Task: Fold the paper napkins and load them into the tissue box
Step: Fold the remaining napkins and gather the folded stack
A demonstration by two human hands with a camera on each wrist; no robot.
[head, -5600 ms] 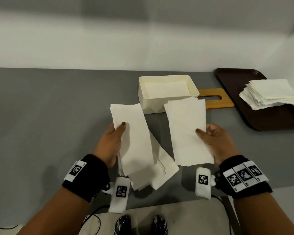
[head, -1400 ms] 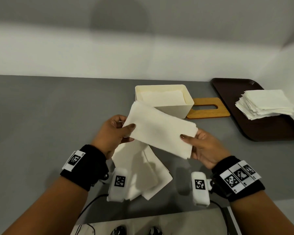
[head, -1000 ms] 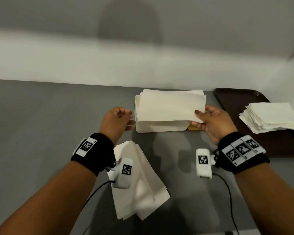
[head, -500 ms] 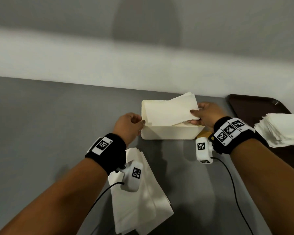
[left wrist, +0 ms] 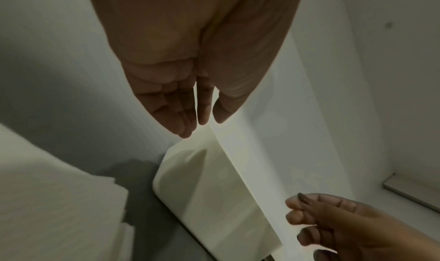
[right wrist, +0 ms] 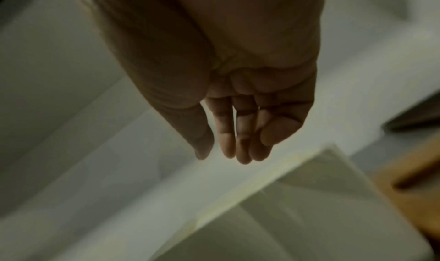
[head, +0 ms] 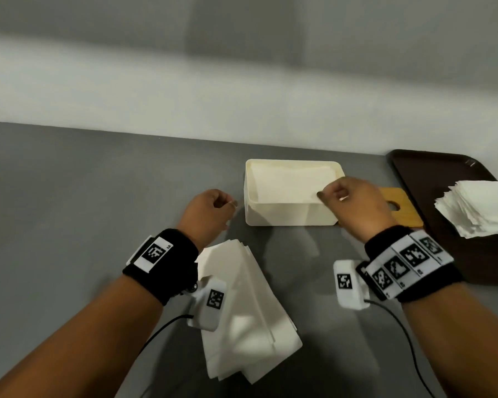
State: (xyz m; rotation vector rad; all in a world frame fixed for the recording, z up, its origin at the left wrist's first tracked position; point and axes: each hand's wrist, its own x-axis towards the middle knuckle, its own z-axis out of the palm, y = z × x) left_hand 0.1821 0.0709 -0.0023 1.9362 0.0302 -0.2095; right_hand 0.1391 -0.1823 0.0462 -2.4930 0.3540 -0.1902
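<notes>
The cream tissue box (head: 291, 216) stands open at mid table, and a folded napkin (head: 285, 182) lies flat inside it. My right hand (head: 328, 195) hovers over the box's front right corner with loosely curled fingers and holds nothing; the right wrist view shows the same relaxed, empty right hand (right wrist: 226, 155) above the box (right wrist: 309, 208). My left hand (head: 230, 205) hangs just left of the box, also empty, its fingers (left wrist: 185, 118) relaxed above the box's corner (left wrist: 202, 189). A pile of folded napkins (head: 247, 305) lies on the table under my left wrist.
A dark brown tray (head: 431, 173) at the right carries a stack of unfolded napkins (head: 477, 208). The wooden lid (head: 403, 208) lies flat between box and tray, partly behind my right hand. A white wall runs along the grey table's (head: 69, 196) far edge.
My right hand lowered the folded napkin into the box and let go of it. The napkin now lies flat inside. Both hands have drawn back slightly, empty.
</notes>
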